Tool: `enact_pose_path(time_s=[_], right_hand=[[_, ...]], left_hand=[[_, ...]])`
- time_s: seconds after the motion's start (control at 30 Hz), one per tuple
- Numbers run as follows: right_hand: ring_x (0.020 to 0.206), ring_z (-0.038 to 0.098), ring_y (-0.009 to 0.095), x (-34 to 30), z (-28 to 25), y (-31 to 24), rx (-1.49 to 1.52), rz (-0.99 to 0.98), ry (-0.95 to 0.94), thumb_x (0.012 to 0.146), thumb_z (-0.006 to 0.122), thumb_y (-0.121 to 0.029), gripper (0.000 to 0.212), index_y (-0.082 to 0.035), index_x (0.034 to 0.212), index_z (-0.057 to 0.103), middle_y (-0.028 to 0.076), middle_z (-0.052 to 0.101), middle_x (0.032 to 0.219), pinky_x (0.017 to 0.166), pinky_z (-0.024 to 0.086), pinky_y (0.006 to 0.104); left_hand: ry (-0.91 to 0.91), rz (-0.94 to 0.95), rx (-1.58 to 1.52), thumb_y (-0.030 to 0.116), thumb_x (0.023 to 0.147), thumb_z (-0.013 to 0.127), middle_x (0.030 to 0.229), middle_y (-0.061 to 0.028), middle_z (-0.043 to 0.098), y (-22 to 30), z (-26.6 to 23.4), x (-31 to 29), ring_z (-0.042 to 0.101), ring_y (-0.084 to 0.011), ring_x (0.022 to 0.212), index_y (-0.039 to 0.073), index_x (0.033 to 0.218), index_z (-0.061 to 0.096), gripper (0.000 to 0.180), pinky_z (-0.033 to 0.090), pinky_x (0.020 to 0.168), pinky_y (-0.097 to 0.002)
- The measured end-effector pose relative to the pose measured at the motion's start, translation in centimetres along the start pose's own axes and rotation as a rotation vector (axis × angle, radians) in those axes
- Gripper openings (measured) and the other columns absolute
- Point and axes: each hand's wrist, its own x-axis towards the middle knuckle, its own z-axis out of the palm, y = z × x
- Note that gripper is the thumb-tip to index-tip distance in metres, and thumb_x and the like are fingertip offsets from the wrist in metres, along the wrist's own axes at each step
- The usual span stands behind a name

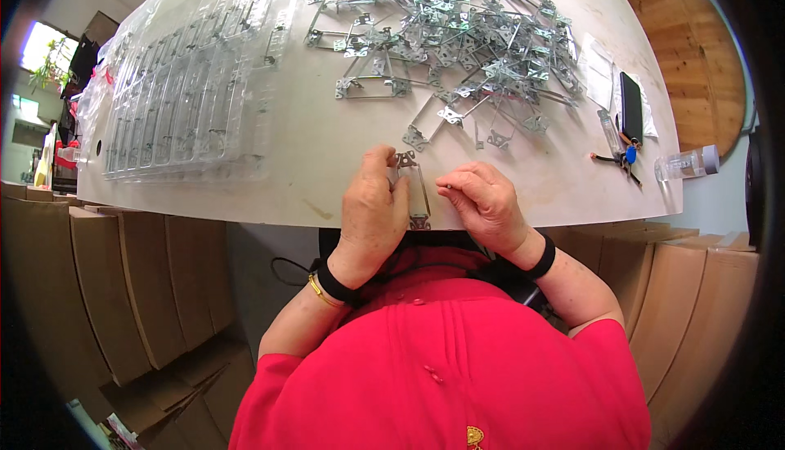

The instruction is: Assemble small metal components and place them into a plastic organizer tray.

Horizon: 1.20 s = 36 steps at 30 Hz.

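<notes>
Near the table's front edge, my left hand (374,202) grips a small metal bracket frame (424,188), its fingers and thumb along the frame's left side. Two flat, punched end plates joined by thin rods make up the frame, which lies lengthwise away from me. Just to its right, my right hand (484,202) is closed in a pinch, apart from the frame. A tiny dark spot shows at its fingertips, too small to name. Beyond both hands spreads a heap of similar metal bracket frames (466,37); the closest one (429,119) lies just past my fingers.
Stacked clear plastic trays (176,98) holding metal parts fill the table's left side. On the right are a dark phone (630,107) on white paper, keys with a blue tag (630,155) and a clear bottle (687,164) lying down. Cardboard boxes (118,286) stand below the table.
</notes>
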Motion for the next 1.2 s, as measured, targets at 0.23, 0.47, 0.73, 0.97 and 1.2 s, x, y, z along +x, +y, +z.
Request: enact_pose_path(time_s=[0.23,0.47,0.73,0.97,1.2], right_hand=[[0.085,0.068,0.034,0.0,0.0,0.0,-0.028,-0.019,-0.004,0.089,0.079,-0.003,0.02,-0.008,0.108,0.075,0.012,0.071,0.095,0.075,0.055,0.0419],[0.086,0.068,0.033,-0.1,0.1,0.0,-0.028,-0.007,-0.01,0.089,0.077,-0.001,0.023,-0.007,0.111,0.073,0.012,0.071,0.096,0.077,0.055,0.042],[0.086,0.068,0.034,-0.2,0.1,-0.1,-0.005,0.022,0.025,0.093,0.076,-0.001,0.017,-0.005,0.108,0.069,0.013,0.071,0.096,0.076,0.055,0.0414],[0.081,0.068,0.03,-0.2,0.0,-0.3,0.036,0.141,0.123,0.1,0.072,-0.002,0.012,-0.003,0.11,0.067,0.014,0.069,0.095,0.072,0.055,0.0363],[0.082,0.068,0.029,-0.2,0.0,-0.2,0.053,0.14,0.118,0.099,0.072,-0.001,0.013,-0.003,0.111,0.068,0.014,0.069,0.096,0.073,0.055,0.0357]], left_hand=[[-0.047,0.143,0.162,0.008,0.094,0.075,0.098,-0.0167,0.066,0.0,0.1,-0.2,0.064,-0.0293,0.075,-0.001,0.124,0.062,0.034,0.052,0.07,-0.0425],[-0.089,0.176,0.273,0.024,0.086,0.087,0.119,-0.0223,0.066,1.6,-0.3,-1.1,0.065,-0.0402,0.112,0.0,0.135,0.06,0.061,0.054,0.094,-0.0461],[-0.131,0.196,0.353,0.009,0.083,0.077,0.121,-0.0235,0.064,0.7,-0.2,-1.9,0.063,-0.0407,0.113,-0.002,0.14,0.058,0.061,0.053,0.096,-0.0469],[-0.081,0.249,0.317,0.007,0.083,0.079,0.119,-0.0228,0.064,1.2,-0.6,-1.9,0.062,-0.0404,0.111,0.0,0.137,0.059,0.058,0.052,0.094,-0.0477],[-0.075,0.352,0.395,0.005,0.084,0.079,0.122,-0.0185,0.065,0.5,-1.0,-2.4,0.064,-0.0371,0.109,0.002,0.134,0.062,0.053,0.052,0.094,-0.0464]])
